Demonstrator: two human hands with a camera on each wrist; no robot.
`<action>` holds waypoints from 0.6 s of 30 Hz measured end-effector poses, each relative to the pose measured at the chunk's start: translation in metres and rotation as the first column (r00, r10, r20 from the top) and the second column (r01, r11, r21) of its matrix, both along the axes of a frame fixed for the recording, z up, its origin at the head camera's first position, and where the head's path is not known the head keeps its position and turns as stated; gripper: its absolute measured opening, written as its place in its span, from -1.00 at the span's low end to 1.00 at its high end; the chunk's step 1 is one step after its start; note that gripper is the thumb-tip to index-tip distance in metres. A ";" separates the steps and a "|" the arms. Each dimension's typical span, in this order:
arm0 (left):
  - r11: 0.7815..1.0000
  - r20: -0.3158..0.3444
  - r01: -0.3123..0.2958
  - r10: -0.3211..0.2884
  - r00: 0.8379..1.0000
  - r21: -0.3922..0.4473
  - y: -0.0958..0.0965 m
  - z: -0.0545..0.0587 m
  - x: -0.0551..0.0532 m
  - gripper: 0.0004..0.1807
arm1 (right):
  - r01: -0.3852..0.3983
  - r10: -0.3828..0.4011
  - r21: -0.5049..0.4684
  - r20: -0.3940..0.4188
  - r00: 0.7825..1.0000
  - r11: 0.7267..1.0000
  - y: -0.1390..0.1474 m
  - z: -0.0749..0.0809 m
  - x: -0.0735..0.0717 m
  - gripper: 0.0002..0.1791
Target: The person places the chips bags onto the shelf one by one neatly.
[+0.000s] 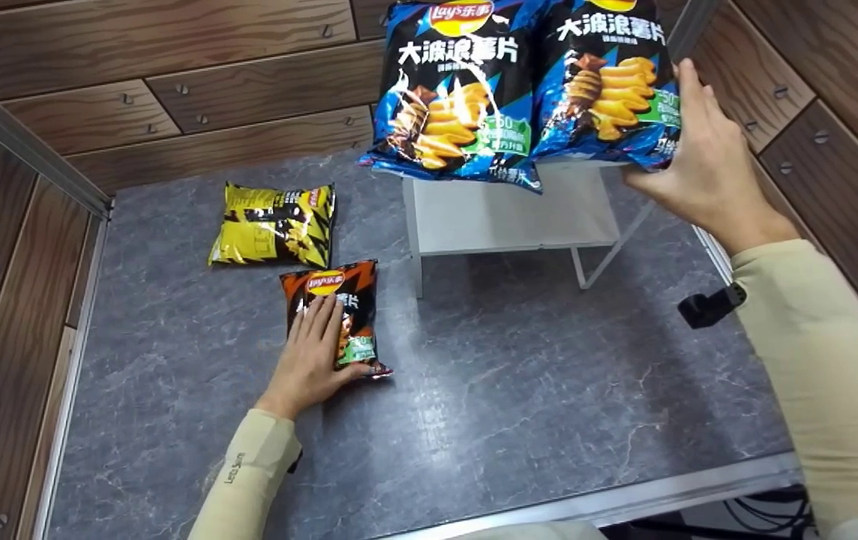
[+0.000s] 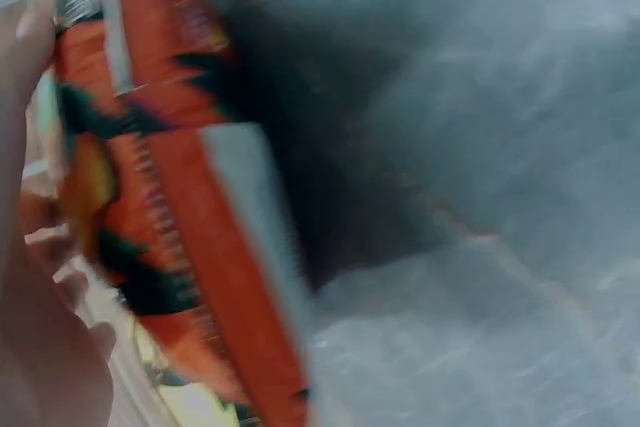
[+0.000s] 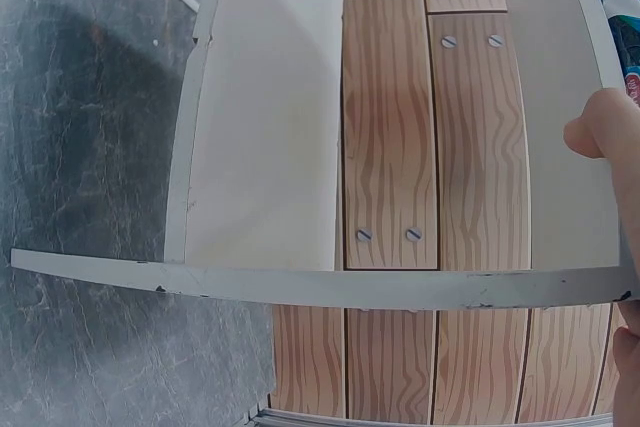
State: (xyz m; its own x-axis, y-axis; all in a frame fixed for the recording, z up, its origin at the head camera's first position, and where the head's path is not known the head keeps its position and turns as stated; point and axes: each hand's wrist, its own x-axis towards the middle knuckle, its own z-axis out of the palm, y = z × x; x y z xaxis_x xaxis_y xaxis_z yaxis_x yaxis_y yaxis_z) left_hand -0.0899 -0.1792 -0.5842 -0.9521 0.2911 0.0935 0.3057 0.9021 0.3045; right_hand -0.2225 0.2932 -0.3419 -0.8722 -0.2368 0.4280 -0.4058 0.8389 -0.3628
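Observation:
An orange-and-black Lay's chip bag (image 1: 358,330) is at the left of the grey floor. My left hand (image 1: 307,371) holds it, fingers across the front and thumb by its bottom edge. In the blurred left wrist view, the bag's orange side (image 2: 200,237) stands over a dark shadow. Two blue-and-black chip bags, one on the left (image 1: 459,97) and one on the right (image 1: 605,90), stand side by side above the white rack (image 1: 511,214). My right hand (image 1: 721,161) rests along the right bag's edge, fingers straight. In the right wrist view its thumb (image 3: 605,127) is near the rack's upper shelf.
A yellow-and-black chip bag (image 1: 275,225) lies on the floor (image 1: 174,390) behind the orange one. Wood-patterned panels (image 1: 264,86) stand around the floor. A metal rail (image 1: 624,499) runs along the front, with black cables (image 1: 763,510) beyond it.

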 end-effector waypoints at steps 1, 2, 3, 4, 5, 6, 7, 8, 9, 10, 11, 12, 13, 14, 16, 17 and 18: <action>1.000 0.001 0.005 -0.005 1.000 -0.008 0.001 -0.003 0.001 0.28 | 0.000 0.000 -0.002 -0.001 1.000 1.000 0.000 0.000 0.000 0.24; 1.000 -0.002 0.006 -0.006 1.000 -0.017 0.002 -0.006 0.001 0.34 | 0.001 -0.001 -0.003 -0.001 1.000 1.000 0.000 0.000 0.000 0.24; 1.000 -0.012 0.007 -0.008 1.000 -0.023 0.003 -0.009 0.002 0.40 | 0.003 -0.003 -0.004 0.001 1.000 1.000 0.000 0.000 -0.001 0.24; 0.999 -0.019 0.007 -0.008 1.000 -0.035 0.004 -0.011 0.002 0.45 | 0.005 -0.005 -0.004 0.003 1.000 1.000 0.000 0.000 -0.001 0.24; 0.999 -0.031 0.007 -0.008 0.999 -0.048 0.005 -0.014 0.001 0.50 | 0.006 -0.006 -0.004 0.004 1.000 1.000 0.000 0.000 -0.001 0.25; 0.998 -0.045 0.006 -0.008 0.999 -0.063 0.006 -0.016 0.001 0.54 | 0.008 -0.008 -0.004 0.007 1.000 1.000 0.000 0.000 -0.001 0.25; 0.997 -0.060 0.003 -0.008 0.998 -0.081 0.007 -0.018 0.001 0.57 | 0.008 -0.008 -0.003 0.009 1.000 1.000 0.000 0.000 -0.001 0.25; 0.995 -0.073 -0.002 -0.005 0.997 -0.100 0.007 -0.019 0.001 0.59 | 0.008 -0.007 -0.003 0.010 1.000 1.000 0.001 0.000 -0.001 0.25; 0.993 -0.086 -0.008 -0.003 0.996 -0.117 0.008 -0.020 0.000 0.60 | 0.006 -0.006 -0.002 0.010 1.000 1.000 0.001 0.000 -0.001 0.25; 0.991 -0.097 -0.014 0.002 0.995 -0.131 0.009 -0.021 0.000 0.60 | 0.005 -0.005 -0.001 0.009 1.000 1.000 0.001 0.000 -0.001 0.25; 0.990 -0.109 -0.021 0.006 0.994 -0.141 0.009 -0.022 0.000 0.59 | 0.003 -0.003 -0.001 0.008 1.000 1.000 0.001 0.000 -0.001 0.25; 0.989 -0.121 -0.026 0.008 0.993 -0.144 0.010 -0.023 0.001 0.57 | 0.002 -0.002 0.000 0.008 1.000 1.000 0.001 0.000 -0.001 0.25; 0.989 -0.132 -0.030 0.011 0.991 -0.145 0.010 -0.023 0.001 0.55 | 0.001 -0.001 0.000 0.006 1.000 1.000 0.001 0.000 -0.001 0.25; 0.989 -0.141 -0.033 0.012 0.990 -0.146 0.011 -0.024 0.001 0.52 | -0.001 0.001 0.000 0.005 1.000 1.000 0.001 0.000 -0.001 0.25; 0.989 -0.161 -0.037 0.013 0.987 -0.147 0.011 -0.024 0.001 0.44 | -0.001 0.001 0.000 0.006 1.000 1.000 0.000 -0.001 -0.001 0.25; 0.988 -0.174 -0.036 0.010 0.985 -0.147 0.011 -0.024 0.002 0.41 | -0.001 0.001 -0.001 0.006 1.000 1.000 0.000 -0.001 -0.001 0.25; 0.988 -0.189 -0.035 0.006 0.982 -0.149 0.012 -0.024 0.002 0.37 | -0.002 0.002 -0.002 0.007 1.000 1.000 0.000 -0.001 0.000 0.25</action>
